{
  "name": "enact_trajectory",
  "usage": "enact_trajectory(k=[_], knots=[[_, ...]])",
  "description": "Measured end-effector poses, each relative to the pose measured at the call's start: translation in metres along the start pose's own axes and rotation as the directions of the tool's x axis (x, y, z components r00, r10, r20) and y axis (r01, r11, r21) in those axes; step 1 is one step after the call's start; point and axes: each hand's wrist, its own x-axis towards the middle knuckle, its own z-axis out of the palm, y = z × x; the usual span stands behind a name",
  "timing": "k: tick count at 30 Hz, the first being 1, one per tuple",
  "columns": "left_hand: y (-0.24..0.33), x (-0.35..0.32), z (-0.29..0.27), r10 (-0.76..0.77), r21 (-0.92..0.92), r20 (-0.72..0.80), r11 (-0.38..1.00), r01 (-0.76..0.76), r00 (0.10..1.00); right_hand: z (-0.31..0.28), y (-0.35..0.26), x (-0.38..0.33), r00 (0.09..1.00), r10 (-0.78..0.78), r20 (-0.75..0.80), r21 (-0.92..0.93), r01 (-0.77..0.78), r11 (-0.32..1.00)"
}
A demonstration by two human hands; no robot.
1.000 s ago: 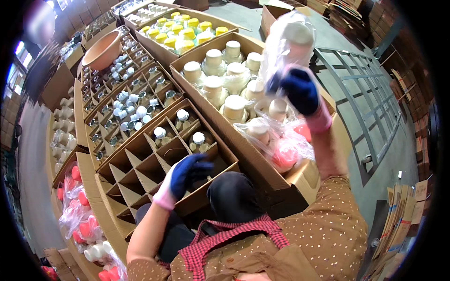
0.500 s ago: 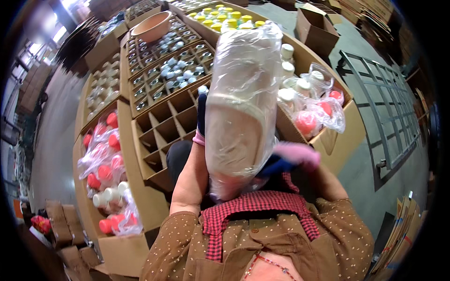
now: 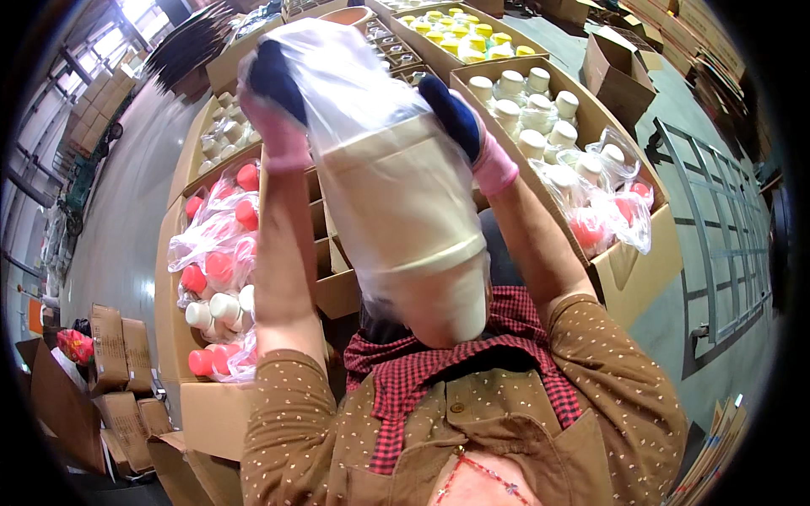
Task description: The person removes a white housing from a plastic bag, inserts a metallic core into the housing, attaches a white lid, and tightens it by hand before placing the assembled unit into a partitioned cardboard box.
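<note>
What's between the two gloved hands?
A clear plastic bag with a cream bottle in it lies between left hand and right hand, seen in the head view.

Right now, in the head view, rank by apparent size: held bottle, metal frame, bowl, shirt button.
Largest to smallest:
1. Held bottle, enlarged by nearness to the camera
2. Metal frame
3. Bowl, only partly visible
4. Shirt button
</note>
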Motion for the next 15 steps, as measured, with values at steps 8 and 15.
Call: enact_trajectory(k=[8,15], knots=[[0.019,-0.128,-0.026,-0.029,-0.13,0.778,0.97,0.206,0.627,-0.036,0.067,-0.068,0.892,0.442,0.097,0.897,-0.271,0.35],[-0.102,-0.089,-0.01,-0.535,0.034,0.744,0.63,0.776,0.401,-0.005,0.069,-0.01,0.915,0.364,0.176,0.595,-0.393,0.701]])
